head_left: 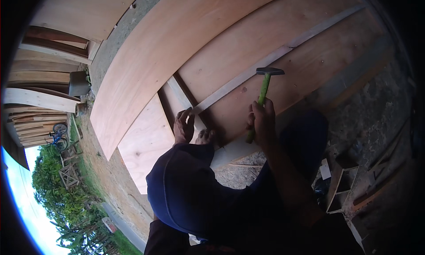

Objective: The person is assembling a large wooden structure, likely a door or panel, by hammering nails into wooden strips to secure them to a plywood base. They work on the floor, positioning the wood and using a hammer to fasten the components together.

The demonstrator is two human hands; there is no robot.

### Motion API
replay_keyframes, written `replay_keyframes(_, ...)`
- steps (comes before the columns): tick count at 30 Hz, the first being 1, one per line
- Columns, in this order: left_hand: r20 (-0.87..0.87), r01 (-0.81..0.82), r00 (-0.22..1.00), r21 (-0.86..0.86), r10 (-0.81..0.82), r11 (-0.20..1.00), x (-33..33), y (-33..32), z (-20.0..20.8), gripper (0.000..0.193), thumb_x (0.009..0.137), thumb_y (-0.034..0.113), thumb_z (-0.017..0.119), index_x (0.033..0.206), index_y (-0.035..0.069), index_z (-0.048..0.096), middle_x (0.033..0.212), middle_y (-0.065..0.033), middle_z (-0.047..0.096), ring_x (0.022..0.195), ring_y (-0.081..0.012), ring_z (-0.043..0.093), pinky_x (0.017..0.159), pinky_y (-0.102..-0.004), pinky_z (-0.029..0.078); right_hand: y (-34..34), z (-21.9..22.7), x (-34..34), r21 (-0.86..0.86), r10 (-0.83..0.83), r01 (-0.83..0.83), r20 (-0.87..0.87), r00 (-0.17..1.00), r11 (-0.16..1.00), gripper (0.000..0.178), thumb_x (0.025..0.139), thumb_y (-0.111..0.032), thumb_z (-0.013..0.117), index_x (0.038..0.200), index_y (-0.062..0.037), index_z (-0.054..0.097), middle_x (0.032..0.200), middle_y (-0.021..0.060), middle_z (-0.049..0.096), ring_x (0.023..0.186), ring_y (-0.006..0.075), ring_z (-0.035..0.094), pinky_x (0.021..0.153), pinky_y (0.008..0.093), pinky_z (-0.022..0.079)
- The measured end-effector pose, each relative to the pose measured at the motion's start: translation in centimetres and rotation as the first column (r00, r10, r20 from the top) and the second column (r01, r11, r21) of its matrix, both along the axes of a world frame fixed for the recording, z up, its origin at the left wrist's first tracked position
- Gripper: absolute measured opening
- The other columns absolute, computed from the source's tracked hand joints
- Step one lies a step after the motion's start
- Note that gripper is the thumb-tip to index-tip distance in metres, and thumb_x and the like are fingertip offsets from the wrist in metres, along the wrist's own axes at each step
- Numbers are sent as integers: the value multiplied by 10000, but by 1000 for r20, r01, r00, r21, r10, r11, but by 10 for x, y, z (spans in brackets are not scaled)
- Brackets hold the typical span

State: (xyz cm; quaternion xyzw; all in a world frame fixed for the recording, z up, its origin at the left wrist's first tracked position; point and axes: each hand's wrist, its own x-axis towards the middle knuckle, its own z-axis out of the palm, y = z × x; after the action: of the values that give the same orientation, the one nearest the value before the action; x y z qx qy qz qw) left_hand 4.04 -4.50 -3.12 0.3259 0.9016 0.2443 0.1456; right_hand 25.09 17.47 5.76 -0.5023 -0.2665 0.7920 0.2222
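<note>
My right hand (262, 117) is closed round the green handle of a hammer (265, 84). The dark metal head is raised above a plywood panel (305, 73). My left hand (183, 125) is low over the wood, its fingers drawn together where a long, thin wooden strip (241, 78) meets a crosswise wooden batten (178, 93). Whatever its fingertips pinch is too small or hidden to make out. Close beside that hand, the toes of a bare foot (205, 137) press on the batten. My bent knee in dark blue cloth (181, 179) hides the left forearm.
A large curved-looking plywood sheet (146, 73) lies across the far left of the work, over a paler board (148, 137). At right stands a small open wooden box (341, 186) among scraps. Stacked planks (42, 73), a dark bucket (79, 83) and a blue bicycle (58, 137) are farther left.
</note>
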Motion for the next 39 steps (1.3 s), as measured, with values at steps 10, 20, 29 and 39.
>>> replay_keyframes(10,296,749,631,5,-717,662,-65,169,17,482,901,383,695,1258,67,628,1115,-162,681,1001,-311,670,869,-407,527,-98,-18,-22,-424,-190,187,36,981,886,207,1003,-336,510,1067,-151,440,713,21,510,529,130,511,446,304,436)
replay_keyframes(20,409,828,555,-358,-725,432,-25,226,26,681,829,437,689,1282,83,325,993,-229,690,1001,-413,670,888,-467,518,-185,-33,-84,-439,-324,324,79,943,838,266,998,-250,461,833,-46,502,593,82,496,460,209,521,441,352,472)
replay_keyframes(29,438,852,515,-353,-737,385,-23,228,33,892,908,350,609,1525,74,27,1045,-263,688,1025,-437,665,941,-497,495,-187,-6,-124,-275,-376,433,237,896,858,381,937,-100,547,1148,-54,234,949,263,554,395,251,532,312,396,441)
replay_keyframes(39,402,947,318,-183,-859,266,-28,229,5,836,858,248,628,1477,52,100,1150,-283,643,1091,-442,638,949,-502,494,-231,-79,-110,42,-277,276,267,923,960,330,951,-140,529,1183,-17,330,969,204,537,410,211,518,328,336,429)
